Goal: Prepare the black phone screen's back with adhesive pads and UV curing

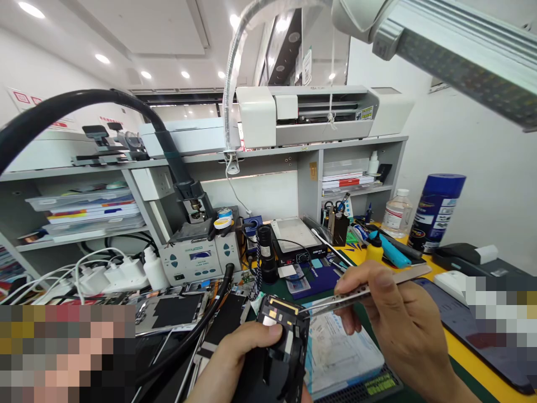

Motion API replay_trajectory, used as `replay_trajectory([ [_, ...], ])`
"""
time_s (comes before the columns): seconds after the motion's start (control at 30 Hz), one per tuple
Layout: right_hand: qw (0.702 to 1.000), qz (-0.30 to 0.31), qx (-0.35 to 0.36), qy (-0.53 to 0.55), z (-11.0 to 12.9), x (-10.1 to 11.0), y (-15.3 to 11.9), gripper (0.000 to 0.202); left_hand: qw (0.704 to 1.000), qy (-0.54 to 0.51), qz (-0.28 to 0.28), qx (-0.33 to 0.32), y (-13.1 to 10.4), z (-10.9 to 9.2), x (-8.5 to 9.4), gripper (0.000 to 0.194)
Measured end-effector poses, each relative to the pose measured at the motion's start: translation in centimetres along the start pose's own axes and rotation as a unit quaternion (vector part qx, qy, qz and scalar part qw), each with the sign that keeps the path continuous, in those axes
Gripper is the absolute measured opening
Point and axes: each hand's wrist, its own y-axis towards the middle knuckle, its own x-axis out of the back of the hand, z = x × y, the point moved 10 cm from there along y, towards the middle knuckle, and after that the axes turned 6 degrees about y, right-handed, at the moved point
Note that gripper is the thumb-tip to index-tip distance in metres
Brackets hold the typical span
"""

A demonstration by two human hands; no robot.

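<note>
My left hand (247, 352) grips a black phone housing (289, 358) with its back cover off, the thumb lying over its upper part. Gold and silver contact patches show near the housing's top end. Between the thumb and fingers of my right hand (390, 313) is a pair of metal tweezers (361, 292). Their thin tips point left and reach the upper right edge of the housing; whether they touch it I cannot tell. Beneath the hands lies a pale blue-white box (339, 355) on the bench. The fingers of my left hand are mostly hidden behind the housing.
A soldering station (197, 260) stands behind, with a black hose (184, 330) curving across the left side. Phone parts (176, 310) cover the left bench. At right are a blue spray can (436, 212), a clear bottle (397, 215) and a dark phone (474, 336). A lamp (461, 56) hangs overhead.
</note>
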Motion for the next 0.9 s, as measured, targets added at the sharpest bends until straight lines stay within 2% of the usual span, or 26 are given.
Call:
replay_trajectory([
  [0.27,1.000,0.012,-0.009,0.016,-0.1,0.0,0.1,0.040,1.000,0.006,0.030,-0.002,-0.2,-0.2,-0.8,0.031],
  [0.5,1.000,0.004,0.020,-0.009,0.3,-0.1,0.0,0.046,1.000,0.006,0.021,0.015,-0.3,0.1,-1.0,0.032],
  [0.67,1.000,0.003,0.008,0.008,0.0,0.0,-0.1,0.045,1.000,0.010,-0.003,0.015,-0.5,0.0,-0.7,0.032],
  [0.9,1.000,-0.001,0.002,0.006,-0.1,0.0,0.0,0.046,1.000,0.003,0.013,0.006,-0.8,-0.3,-1.4,0.033],
])
